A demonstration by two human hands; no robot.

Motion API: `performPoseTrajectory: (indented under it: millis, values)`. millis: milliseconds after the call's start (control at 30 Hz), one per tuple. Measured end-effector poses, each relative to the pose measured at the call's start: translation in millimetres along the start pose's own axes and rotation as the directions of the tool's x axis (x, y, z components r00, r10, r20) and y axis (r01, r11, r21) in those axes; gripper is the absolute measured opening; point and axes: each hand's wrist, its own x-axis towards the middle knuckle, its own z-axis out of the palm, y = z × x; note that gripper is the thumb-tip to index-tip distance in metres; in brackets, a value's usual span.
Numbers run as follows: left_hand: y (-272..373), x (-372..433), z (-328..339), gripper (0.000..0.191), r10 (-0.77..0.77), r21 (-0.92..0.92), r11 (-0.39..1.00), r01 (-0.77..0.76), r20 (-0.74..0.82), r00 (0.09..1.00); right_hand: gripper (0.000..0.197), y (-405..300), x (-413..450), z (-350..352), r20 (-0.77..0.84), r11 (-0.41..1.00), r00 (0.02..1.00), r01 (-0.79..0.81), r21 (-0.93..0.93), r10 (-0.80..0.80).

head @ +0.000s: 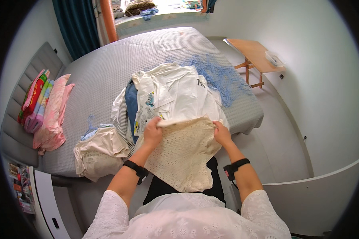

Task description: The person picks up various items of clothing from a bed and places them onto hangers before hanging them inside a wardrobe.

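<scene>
A cream openwork knit garment (182, 152) hangs between my two hands at the bed's front edge. My left hand (153, 132) grips its upper left corner. Its upper right corner is pinched in my right hand (222, 133). The lower part drapes down over my black trousers. Just beyond it lies a spread pile of clothes, with a white T-shirt (182, 92) on top bearing dark lettering. A blue garment (131, 104) and a striped garment (118, 116) show at the pile's left side.
Blue clothes hangers (215, 74) lie tangled behind the pile. Left of it, a beige T-shirt (101, 149) on hangers overhangs the edge of the bed (89, 80). Pink pillows (55, 113) and folded bedding lean by the headboard (18, 104). A wooden folding table (254, 53) stands right.
</scene>
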Motion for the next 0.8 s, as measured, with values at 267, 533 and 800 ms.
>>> performPoseTrajectory:
  millis: [267,533,800]
  values:
    - [65,78,61,0.015,0.190,-0.163,0.969,-0.184,0.022,0.981,0.037,53,-14,-34,-0.261,0.995,0.963,-0.044,0.092,0.067]
    - [18,45,141,0.019,0.031,0.327,0.940,-0.099,0.206,0.978,0.045,106,43,11,-0.151,0.952,0.988,0.019,0.306,0.029]
    - [-2,47,149,0.016,-0.024,0.431,0.900,-0.061,0.189,0.982,0.052,128,154,44,-0.161,0.866,0.985,0.033,0.499,0.055]
